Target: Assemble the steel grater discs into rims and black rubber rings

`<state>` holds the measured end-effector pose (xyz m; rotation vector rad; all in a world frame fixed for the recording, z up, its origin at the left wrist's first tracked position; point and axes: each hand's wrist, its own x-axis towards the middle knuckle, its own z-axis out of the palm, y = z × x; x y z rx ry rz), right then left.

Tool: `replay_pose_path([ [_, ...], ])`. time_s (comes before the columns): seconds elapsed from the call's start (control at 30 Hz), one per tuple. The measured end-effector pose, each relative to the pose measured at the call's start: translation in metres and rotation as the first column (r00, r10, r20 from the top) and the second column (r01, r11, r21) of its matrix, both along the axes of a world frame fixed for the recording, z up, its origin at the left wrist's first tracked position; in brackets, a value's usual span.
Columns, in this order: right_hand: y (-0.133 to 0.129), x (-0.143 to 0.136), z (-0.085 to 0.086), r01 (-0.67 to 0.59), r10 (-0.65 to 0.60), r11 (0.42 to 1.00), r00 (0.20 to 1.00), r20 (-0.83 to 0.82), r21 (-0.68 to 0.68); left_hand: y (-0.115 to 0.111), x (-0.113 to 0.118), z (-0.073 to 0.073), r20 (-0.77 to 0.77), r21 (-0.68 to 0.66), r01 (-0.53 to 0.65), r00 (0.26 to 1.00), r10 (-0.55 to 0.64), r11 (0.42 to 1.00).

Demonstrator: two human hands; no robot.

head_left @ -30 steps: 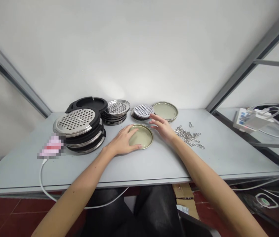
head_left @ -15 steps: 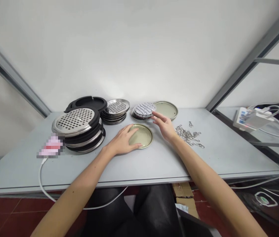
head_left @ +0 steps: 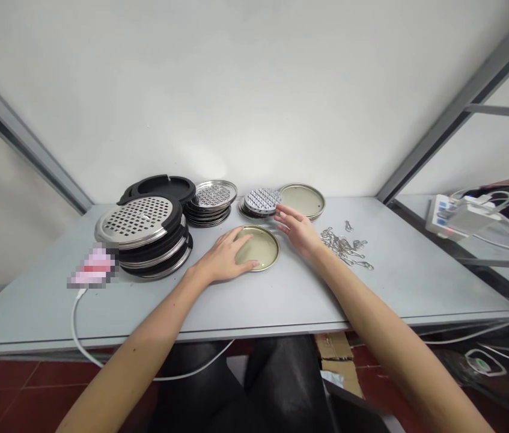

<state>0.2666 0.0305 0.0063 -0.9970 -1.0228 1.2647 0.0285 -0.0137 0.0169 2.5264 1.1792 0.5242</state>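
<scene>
Below the stacks at mid-table, a shallow round metal lid [head_left: 263, 249] lies with its rim up. My left hand [head_left: 225, 255] holds its left side, thumb near the front rim and fingers spread toward the back rim. My right hand [head_left: 299, 231] is open, its fingertips beside the right edge of a silver grater disc [head_left: 262, 199] on top of a small stack. Whether they touch it is hard to tell. Behind that hand is a stack of similar pale lids [head_left: 303, 199]. To its right lies a loose pile of small wire clips [head_left: 347, 248].
Grater discs with black rims [head_left: 139, 222] form a tall stack at left, before black ring trays [head_left: 164, 189]. More perforated discs [head_left: 213, 196] are stacked beside them. A pixelated pink object [head_left: 94, 266] has a white cable [head_left: 74, 319]. A power strip [head_left: 455, 218] sits right, beyond the frame post.
The top grater disc has settled lower and flatter on its small stack. My right hand's fingers have loosened from its edge and spread. My left hand and the lid are still.
</scene>
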Motion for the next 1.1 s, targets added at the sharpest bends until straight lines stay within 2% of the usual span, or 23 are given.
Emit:
replay_pose_path([
  [0.57,0.0029,-0.0003,-0.0008,0.085,-0.084,0.992,0.996,0.016,-0.092,0.0018,-0.0017,-0.0039,0.026,-0.007,0.002,1.0,-0.002,1.0],
  [1.1,0.0061,0.0039,-0.0052,0.044,-0.042,0.999,0.998,0.056,-0.027,0.0022,-0.0014,-0.0026,0.018,-0.007,0.002,1.0,-0.002,1.0],
])
